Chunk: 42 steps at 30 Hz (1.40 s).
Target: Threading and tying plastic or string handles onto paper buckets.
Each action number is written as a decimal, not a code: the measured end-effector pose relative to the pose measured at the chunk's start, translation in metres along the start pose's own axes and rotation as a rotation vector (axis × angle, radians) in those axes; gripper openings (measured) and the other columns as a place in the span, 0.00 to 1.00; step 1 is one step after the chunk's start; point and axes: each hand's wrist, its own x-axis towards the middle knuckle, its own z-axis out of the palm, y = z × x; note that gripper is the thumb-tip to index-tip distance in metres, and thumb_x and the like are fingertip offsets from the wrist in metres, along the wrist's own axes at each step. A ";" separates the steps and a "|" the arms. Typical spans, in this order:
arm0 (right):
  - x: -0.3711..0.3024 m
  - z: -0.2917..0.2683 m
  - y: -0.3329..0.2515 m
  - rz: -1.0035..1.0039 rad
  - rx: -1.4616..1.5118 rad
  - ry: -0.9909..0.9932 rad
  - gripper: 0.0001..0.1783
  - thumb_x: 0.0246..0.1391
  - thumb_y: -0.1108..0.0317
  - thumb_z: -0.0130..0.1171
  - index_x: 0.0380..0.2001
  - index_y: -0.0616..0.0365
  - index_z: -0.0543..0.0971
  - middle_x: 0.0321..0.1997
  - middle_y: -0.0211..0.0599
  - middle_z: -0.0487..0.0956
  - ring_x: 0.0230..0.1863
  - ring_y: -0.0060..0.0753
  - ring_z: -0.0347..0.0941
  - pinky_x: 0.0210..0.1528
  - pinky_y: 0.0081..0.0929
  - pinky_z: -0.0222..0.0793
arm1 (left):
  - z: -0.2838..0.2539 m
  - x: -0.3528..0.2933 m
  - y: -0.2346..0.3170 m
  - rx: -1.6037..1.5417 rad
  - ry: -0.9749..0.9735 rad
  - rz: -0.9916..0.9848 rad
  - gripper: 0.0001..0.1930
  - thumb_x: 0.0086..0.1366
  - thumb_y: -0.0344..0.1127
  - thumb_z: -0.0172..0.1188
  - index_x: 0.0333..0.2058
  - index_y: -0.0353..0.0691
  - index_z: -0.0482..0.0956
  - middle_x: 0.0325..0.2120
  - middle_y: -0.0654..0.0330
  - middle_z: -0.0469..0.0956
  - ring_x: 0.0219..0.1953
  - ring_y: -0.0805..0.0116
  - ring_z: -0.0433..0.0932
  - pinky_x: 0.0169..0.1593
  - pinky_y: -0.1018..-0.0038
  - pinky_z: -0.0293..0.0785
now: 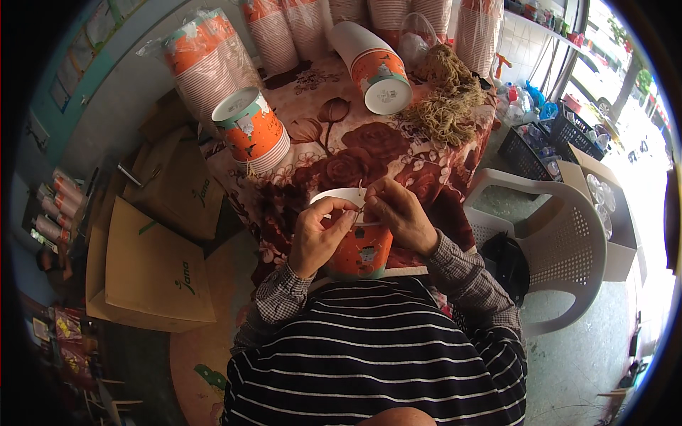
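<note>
An orange paper bucket [361, 252] with a green band and white inside stands upright close to my body, at the table's near edge. Both hands meet over its rim. My left hand [320, 233] is closed in a pinch at the rim, thumb against forefinger. Opposite it, my right hand [403, 214] pinches too, its fingertips just above the rim. A thin beige string [361, 193] shows between the two hands; its ends are too small to follow. Farther back at the right lies a tangled heap of the same beige string [447, 99].
Stacked buckets [257, 135] stand upside down at the table's left, and another stack [369, 67] lies on its side. Plastic-wrapped stacks [209, 60] line the back. Cardboard boxes [158, 273] are at the left; a plastic chair [561, 234] and dark crates [526, 150] are at the right.
</note>
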 end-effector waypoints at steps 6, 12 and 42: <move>0.000 0.001 0.003 0.022 0.027 0.009 0.06 0.66 0.68 0.50 0.40 0.58 0.70 0.30 0.27 0.75 0.33 0.15 0.72 0.38 0.18 0.71 | 0.000 0.000 -0.004 0.009 0.022 0.041 0.06 0.63 0.30 0.59 0.34 0.33 0.79 0.28 0.59 0.81 0.28 0.75 0.79 0.33 0.79 0.74; 0.001 -0.001 0.002 0.021 -0.010 -0.014 0.05 0.66 0.68 0.49 0.39 0.59 0.70 0.30 0.27 0.75 0.34 0.16 0.73 0.39 0.19 0.71 | 0.000 -0.001 0.002 -0.011 0.016 -0.002 0.06 0.65 0.30 0.57 0.33 0.33 0.78 0.26 0.65 0.78 0.27 0.83 0.73 0.32 0.84 0.70; 0.000 0.002 0.007 0.026 0.191 0.016 0.07 0.68 0.67 0.46 0.40 0.59 0.68 0.31 0.29 0.74 0.33 0.19 0.72 0.39 0.20 0.70 | 0.003 0.000 -0.003 0.053 0.016 0.115 0.06 0.63 0.32 0.61 0.32 0.35 0.79 0.25 0.63 0.79 0.28 0.75 0.76 0.35 0.78 0.72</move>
